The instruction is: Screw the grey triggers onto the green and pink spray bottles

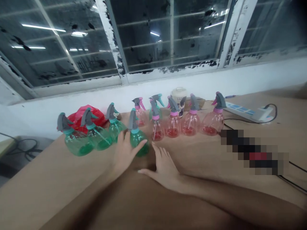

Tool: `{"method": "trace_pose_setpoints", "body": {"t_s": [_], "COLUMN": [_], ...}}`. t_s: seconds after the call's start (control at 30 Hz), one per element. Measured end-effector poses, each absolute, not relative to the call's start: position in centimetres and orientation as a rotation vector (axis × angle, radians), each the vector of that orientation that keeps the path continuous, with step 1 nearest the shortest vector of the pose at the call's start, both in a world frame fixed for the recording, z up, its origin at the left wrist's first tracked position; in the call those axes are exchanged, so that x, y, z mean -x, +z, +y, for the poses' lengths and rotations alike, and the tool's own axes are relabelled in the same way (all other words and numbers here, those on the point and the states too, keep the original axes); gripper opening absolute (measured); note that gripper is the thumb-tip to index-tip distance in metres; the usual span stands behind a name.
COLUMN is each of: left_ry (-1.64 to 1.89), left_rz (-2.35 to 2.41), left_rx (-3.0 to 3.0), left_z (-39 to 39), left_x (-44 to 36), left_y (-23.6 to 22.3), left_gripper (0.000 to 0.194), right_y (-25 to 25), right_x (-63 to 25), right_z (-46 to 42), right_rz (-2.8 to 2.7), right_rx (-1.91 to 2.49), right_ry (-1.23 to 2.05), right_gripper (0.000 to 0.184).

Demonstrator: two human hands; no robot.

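My left hand [122, 153], near the frame's centre, has its thumb and fingers spread wide about a green spray bottle [137, 137]; I judge this a light steadying touch, though blur keeps me from being sure of contact. My right hand [166, 169], just right of centre, is empty, fingers extended near the pink spray bottle [157, 131]. 3 more green bottles [99, 139] stand to the left, 3 more pink ones [190, 123] to the right. Shifting my bottle calls for an even grip and care beside its neighbours.
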State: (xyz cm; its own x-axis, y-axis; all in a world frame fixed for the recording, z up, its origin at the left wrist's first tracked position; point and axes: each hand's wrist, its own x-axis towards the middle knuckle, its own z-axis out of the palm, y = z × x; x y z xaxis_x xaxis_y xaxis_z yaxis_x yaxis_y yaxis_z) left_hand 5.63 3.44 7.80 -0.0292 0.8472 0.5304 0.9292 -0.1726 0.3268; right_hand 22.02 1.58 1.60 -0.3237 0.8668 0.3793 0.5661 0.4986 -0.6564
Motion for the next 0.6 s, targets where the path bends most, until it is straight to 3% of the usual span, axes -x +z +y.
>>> {"method": "trace_pose_setpoints", "body": {"t_s": [0.23,0.47,0.6], "left_ry": [-0.844,-0.946,-1.197], "left_rz": [-2.22,-2.223,-1.947], "left_rx": [1.863,1.829,1.849], "left_z": [8.8,9.3,6.8], "left_x": [-6.6,-6.9,-7.5], "left_y": [9.0,9.0,9.0], "left_gripper": [0.073,0.084,0.071], "right_y": [1.0,1.0,0.6], "right_x": [-21.8,-21.9,-21.7], "right_z": [1.5,1.5,1.6], "right_rz": [-2.1,-2.156,-2.127], "right_rx": [1.248,1.243,1.226], "right_ry": [0.424,0.418,0.394], "right_gripper": [0.096,0.095,0.094]}}
